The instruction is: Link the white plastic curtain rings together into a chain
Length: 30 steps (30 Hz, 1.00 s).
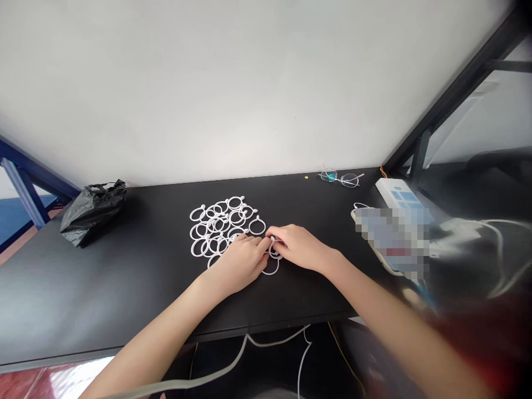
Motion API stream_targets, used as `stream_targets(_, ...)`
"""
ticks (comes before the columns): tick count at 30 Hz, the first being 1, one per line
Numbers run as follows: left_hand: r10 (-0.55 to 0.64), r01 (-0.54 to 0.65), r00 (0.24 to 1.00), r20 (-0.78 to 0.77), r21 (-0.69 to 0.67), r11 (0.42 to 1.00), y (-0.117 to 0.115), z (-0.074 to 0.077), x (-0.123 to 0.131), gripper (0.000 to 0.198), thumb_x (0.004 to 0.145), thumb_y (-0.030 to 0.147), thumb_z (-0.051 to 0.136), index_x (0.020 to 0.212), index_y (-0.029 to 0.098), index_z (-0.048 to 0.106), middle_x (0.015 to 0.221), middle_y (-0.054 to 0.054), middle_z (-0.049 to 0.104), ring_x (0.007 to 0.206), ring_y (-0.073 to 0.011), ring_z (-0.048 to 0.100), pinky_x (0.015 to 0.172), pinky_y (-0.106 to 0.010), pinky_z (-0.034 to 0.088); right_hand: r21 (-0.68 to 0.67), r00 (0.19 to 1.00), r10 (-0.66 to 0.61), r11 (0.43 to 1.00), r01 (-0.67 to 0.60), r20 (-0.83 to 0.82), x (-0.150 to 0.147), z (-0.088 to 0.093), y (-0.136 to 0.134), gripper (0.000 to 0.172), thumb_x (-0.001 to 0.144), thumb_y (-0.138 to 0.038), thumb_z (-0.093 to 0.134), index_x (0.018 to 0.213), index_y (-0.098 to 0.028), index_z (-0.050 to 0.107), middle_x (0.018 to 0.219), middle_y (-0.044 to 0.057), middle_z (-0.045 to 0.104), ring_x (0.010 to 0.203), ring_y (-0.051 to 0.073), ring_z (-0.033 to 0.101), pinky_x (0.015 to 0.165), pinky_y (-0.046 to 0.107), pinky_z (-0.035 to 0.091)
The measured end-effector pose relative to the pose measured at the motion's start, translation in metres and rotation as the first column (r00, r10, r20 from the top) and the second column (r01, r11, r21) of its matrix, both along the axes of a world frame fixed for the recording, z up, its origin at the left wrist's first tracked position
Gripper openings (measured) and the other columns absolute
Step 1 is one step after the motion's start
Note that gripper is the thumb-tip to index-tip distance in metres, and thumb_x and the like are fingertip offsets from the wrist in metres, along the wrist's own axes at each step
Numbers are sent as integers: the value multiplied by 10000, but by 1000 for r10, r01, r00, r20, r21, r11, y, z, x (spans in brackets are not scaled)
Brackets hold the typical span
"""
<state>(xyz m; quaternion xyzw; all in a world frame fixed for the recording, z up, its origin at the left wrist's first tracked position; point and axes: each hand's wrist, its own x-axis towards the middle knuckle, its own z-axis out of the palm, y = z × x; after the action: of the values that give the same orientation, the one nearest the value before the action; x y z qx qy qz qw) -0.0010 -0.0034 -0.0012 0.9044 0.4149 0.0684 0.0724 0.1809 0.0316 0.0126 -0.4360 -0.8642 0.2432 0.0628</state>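
Note:
Several white curtain rings point(218, 224), each with a small knob on its rim, lie overlapping in a cluster on the black table. My left hand point(244, 257) covers the cluster's lower right part, its fingers closed at a white ring point(271, 250). Facing it, my right hand point(301, 246) pinches the same ring near its knob, fingertips almost meeting those of the left. Another ring point(271, 272) shows just below the fingertips; whether it is joined to the held one I cannot tell. The fingers hide part of both rings.
A crumpled black plastic bag point(95, 209) sits at the left. Eyeglasses point(341, 178) lie near the wall. At the right are a phone-like device point(384, 244), partly blurred out, a white box point(394, 191) and white cables. A cable point(224, 370) hangs below the table's front edge.

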Motion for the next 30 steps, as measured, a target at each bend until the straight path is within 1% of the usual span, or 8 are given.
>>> stream_targets(9, -5, 5, 1000, 11, 13, 1000, -1, 0, 0, 131, 938, 138, 386, 883, 170, 501, 799, -40, 646, 716, -186, 625, 722, -355, 464, -3, 1000, 1, 1000, -1, -2, 0, -2, 0, 133, 876, -100, 461, 859, -196, 551, 705, -9, 576, 605, 114, 494, 561, 224, 250)
stream_targets(30, 6, -6, 1000, -4, -11, 1000, -1, 2, 1, 141, 946, 145, 381, 891, 167, 509, 803, -41, 647, 723, -192, 626, 742, -365, 461, -2, 1000, -5, 1000, 5, -6, 0, -2, 0, 128, 874, -102, 456, 845, -199, 534, 705, -8, 572, 599, 115, 486, 555, 225, 252)
